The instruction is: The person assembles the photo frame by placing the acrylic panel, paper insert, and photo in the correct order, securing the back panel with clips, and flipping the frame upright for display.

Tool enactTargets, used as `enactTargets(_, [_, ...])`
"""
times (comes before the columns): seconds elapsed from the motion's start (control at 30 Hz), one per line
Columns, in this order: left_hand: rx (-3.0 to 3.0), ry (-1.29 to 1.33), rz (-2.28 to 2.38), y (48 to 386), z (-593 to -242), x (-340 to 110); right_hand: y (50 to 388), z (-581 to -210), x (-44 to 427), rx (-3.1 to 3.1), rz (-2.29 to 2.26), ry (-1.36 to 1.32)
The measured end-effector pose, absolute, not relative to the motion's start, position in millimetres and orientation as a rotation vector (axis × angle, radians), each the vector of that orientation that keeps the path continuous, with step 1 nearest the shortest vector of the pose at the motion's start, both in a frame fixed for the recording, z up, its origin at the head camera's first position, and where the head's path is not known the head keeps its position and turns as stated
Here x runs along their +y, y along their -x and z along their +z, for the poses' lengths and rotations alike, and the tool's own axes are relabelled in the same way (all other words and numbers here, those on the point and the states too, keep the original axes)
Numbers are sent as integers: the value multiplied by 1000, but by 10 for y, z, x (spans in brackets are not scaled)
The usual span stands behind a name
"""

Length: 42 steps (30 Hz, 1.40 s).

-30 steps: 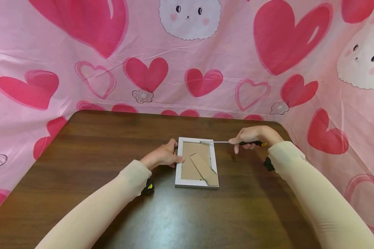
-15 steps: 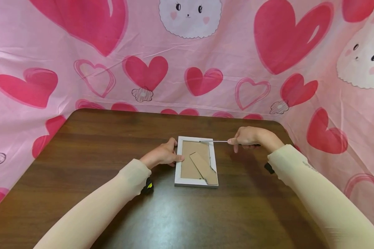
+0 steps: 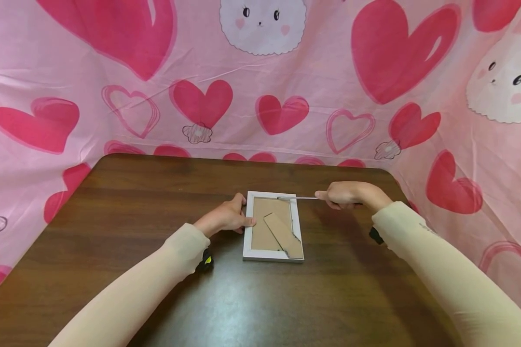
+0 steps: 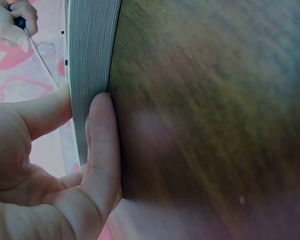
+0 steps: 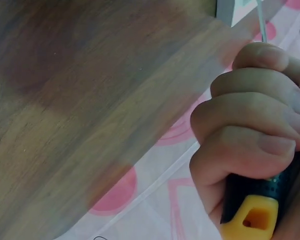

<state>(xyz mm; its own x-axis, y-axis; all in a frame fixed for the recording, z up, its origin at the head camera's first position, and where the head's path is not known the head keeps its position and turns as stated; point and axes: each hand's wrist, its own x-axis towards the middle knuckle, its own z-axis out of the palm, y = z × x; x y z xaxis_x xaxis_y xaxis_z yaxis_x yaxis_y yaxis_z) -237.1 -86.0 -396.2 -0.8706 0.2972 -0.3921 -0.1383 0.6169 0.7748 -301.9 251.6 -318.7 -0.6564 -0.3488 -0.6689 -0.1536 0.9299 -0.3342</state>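
A white picture frame [image 3: 249, 241] lies back side up on the table, showing a brown backing board [image 3: 267, 205] with a slanted stand flap [image 3: 282, 236]. My left hand [image 3: 227, 215] holds the frame's left edge, thumb on the top face and fingers against the side [image 4: 102, 140]. In my right hand [image 3: 345, 193] is a screwdriver [image 3: 305, 198], its shaft lying nearly level and its tip at the frame's upper edge by the board. The right wrist view shows the fingers curled round its black and yellow handle [image 5: 250, 217]. What exactly the tip touches is too small to tell.
The brown wooden table [image 3: 134, 212] spreads out around the frame. Behind it and at both sides hangs a pink cloth [image 3: 239, 72] with hearts and white animal faces, close to the table's far edge.
The right hand has turned about the screwdriver: its index finger, pointing down before, is now curled in, and the handle end is hidden. The frame and left hand stay put.
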Motion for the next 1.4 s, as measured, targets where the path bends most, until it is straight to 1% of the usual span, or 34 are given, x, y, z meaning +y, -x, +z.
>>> enactTargets(0.3, [2348,-125,1192,2372,-3963,-869,2996,-3357,2556,2380,-350,421])
enactTargets(1.03, [2325,-116,1214,2391,-3989,-850,2753,-3411,2443,2733,61,497])
enactTargets(1.4, [2342,-118,1186,2387,-3973,-847,2601,-3501,2419,2878,137,662])
